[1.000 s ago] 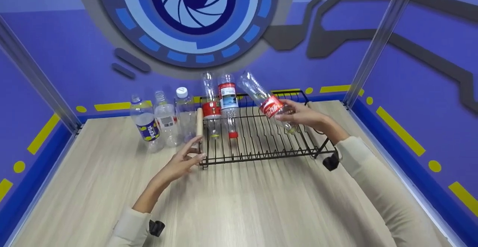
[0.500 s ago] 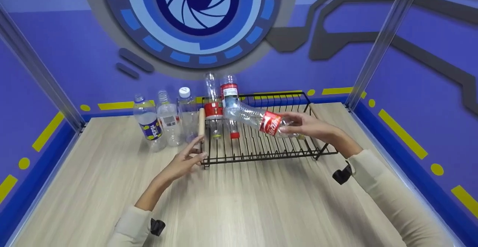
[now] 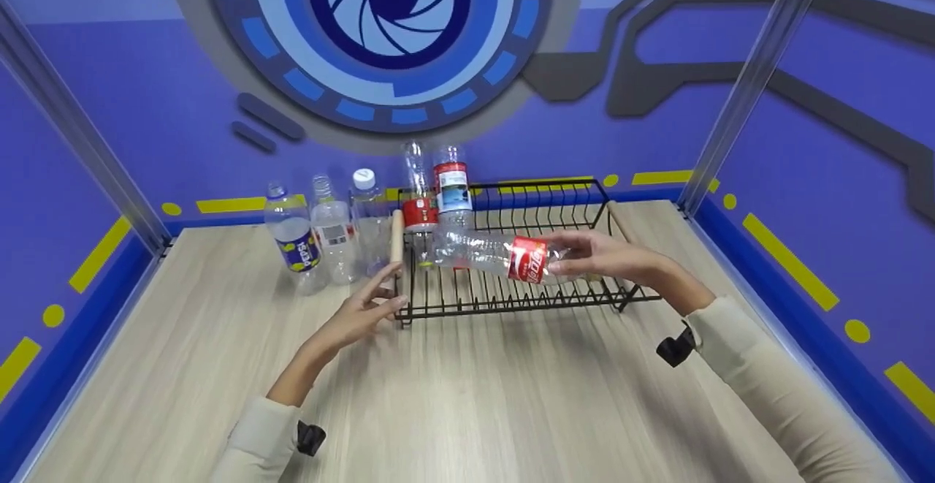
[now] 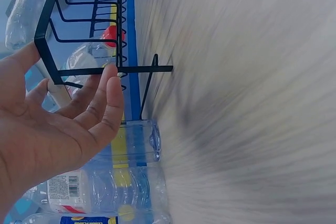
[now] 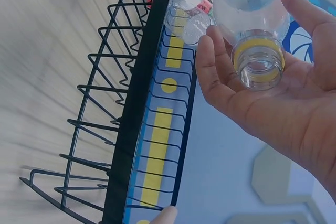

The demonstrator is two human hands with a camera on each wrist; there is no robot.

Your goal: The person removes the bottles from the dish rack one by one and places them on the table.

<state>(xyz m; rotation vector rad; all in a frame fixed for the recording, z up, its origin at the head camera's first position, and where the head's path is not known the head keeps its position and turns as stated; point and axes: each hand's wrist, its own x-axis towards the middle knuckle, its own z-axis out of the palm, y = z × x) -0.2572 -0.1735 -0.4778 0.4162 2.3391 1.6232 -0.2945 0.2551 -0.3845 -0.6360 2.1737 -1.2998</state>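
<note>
We are holding the cola bottle [image 3: 515,259] in our right grip [image 3: 603,255], which is curling round its neck end; the bottle is extending toward nine o'clock from that grip, over the black rack [image 3: 482,312]. Our left grip [image 3: 361,313], loosely spread, is only touching the rack's nine-o'clock end. Two upended bottles [image 3: 453,182] are leaning inside the rack; three more bottles [image 3: 336,236] are standing on the tabletop [image 3: 475,402] at eleven o'clock from our left grip.
</note>
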